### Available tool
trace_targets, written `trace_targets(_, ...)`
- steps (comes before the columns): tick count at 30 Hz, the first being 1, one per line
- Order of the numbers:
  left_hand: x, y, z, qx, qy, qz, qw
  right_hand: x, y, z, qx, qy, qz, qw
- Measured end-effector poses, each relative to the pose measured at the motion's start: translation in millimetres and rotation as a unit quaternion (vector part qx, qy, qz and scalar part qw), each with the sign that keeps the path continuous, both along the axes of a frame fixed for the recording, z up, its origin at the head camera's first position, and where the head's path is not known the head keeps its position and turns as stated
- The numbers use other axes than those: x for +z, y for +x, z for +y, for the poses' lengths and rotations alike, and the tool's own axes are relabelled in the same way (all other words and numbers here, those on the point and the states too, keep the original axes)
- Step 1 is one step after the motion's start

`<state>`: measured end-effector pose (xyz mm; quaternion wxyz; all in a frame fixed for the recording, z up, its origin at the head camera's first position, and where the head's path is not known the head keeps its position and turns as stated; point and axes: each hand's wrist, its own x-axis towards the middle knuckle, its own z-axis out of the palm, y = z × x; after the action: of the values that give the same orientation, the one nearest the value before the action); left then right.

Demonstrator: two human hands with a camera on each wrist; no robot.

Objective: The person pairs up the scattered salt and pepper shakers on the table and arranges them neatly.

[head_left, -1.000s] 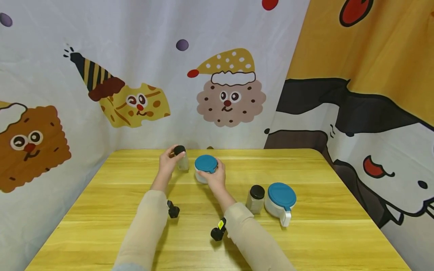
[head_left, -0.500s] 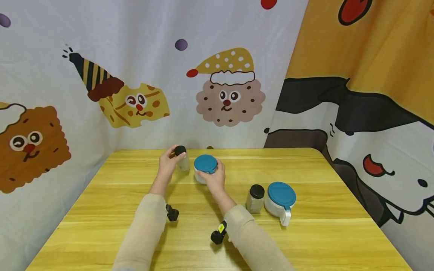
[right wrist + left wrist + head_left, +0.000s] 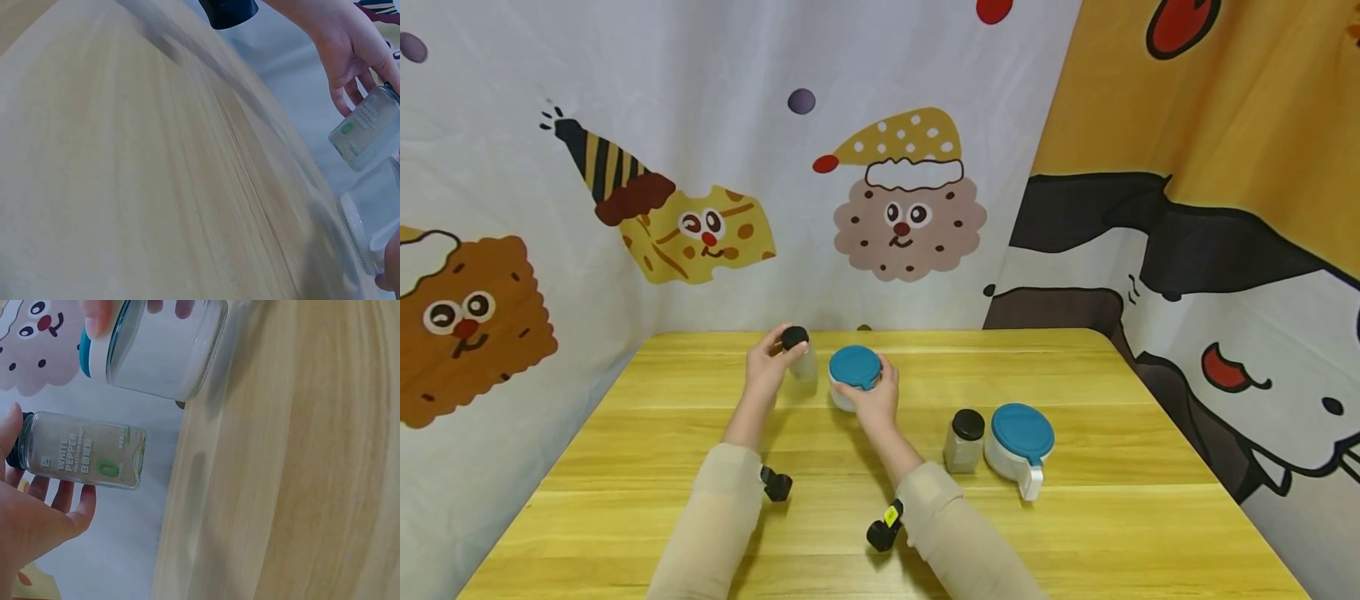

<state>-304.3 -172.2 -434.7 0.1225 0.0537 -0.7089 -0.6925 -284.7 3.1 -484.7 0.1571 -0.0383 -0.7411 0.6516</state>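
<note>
My left hand (image 3: pixel 765 367) grips a square glass spice bottle (image 3: pixel 87 450) by its black cap, thumb on one side and fingers on the other. Its label reads "white pepper", and it appears raised off the wooden table (image 3: pixel 820 517). To its right, my right hand (image 3: pixel 878 398) holds a clear glass jar (image 3: pixel 165 347) with a blue lid (image 3: pixel 855 367) and a white collar. The jar also looks slightly above the tabletop. Both containers are upright and apart. My right fingers partly cover the jar's far side in the head view.
Nearer on the right stand a second black-capped spice bottle (image 3: pixel 964 442) and a second blue-lidded jar (image 3: pixel 1021 442) with a white handle, side by side. A black wrist camera (image 3: pixel 777 485) sits on my left wrist, another (image 3: pixel 883 532) on my right. Printed curtains (image 3: pixel 730 142) hang behind the table.
My left hand has shifted slightly left and nearer with the pepper bottle. The right hand and its jar have moved only a little nearer. The two containers on the right stay put.
</note>
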Motion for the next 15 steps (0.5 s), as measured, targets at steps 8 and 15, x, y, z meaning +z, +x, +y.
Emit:
trace_targets(8,3.1,10.1,0.1,0.002,0.006,0.006,1.0,2.5,5.0,-1,-0.003,-0.008,0.01,0.9999)
trace_targets(15,1.3,17.6,-0.8,0.003,0.002,-0.003,1.0,6.4,12.9,-3,-0.011,-0.011,0.02,0.9997)
